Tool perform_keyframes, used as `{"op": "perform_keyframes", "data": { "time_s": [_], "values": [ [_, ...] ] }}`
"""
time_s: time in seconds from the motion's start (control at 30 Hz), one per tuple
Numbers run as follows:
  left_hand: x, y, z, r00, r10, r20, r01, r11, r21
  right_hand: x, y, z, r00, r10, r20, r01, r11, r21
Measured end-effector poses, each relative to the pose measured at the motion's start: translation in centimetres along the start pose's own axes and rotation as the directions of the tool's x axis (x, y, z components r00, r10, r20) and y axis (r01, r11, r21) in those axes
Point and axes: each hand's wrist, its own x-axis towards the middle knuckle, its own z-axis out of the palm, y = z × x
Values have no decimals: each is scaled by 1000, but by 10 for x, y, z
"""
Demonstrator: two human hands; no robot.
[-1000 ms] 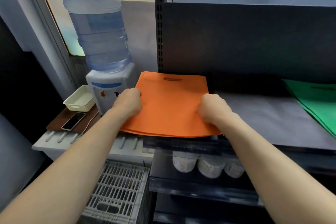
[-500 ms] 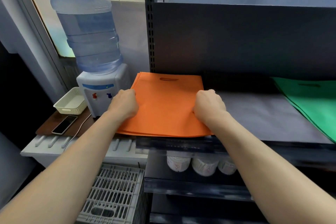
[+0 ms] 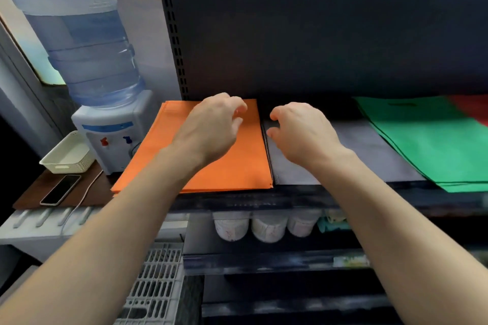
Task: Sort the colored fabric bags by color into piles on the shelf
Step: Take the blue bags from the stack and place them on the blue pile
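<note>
A pile of orange fabric bags lies flat at the left end of the grey shelf. A pile of green bags lies at the right, with a red bag showing behind it at the frame edge. My left hand hovers above the orange pile, fingers loosely curled and holding nothing. My right hand hangs over the bare shelf just right of the orange pile, fingers also loosely curled and empty.
A water dispenser stands left of the shelf, beside a white basket and a phone on a brown board. Several jars sit on the shelf below. A slatted crate is at the lower left.
Both hands have let go of the orange pile's sides and lifted off it. The view has swung right, bringing more of the green pile and the red bag into sight.
</note>
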Motion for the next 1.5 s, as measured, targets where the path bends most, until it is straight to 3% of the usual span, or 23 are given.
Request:
{"op": "perform_keyframes", "data": {
  "time_s": [0.33,0.63,0.83,1.0,1.3,1.4,1.5],
  "values": [
    [32,173,35,951,310,6,-309,949,-55,-78,147,-73,978,130,-160,-139,989,-45],
    [51,396,104,789,611,-64,-609,792,48,-205,330,-151,891,371,-263,-431,874,-225],
    [48,535,146,645,756,-115,-763,644,-48,-309,422,-205,731,594,-335,-682,648,-340],
    [41,638,175,543,830,-126,-836,520,-177,-379,476,-239,556,722,-412,-830,458,-319],
    [37,795,236,351,917,-192,-902,275,-333,-466,561,-268,279,813,-512,-949,151,-276],
    [47,842,259,306,932,-195,-909,225,-352,-477,603,-277,233,816,-529,-957,97,-272],
    [72,890,275,310,929,-201,-904,223,-364,-476,653,-292,215,803,-556,-962,77,-262]
  ]
}}
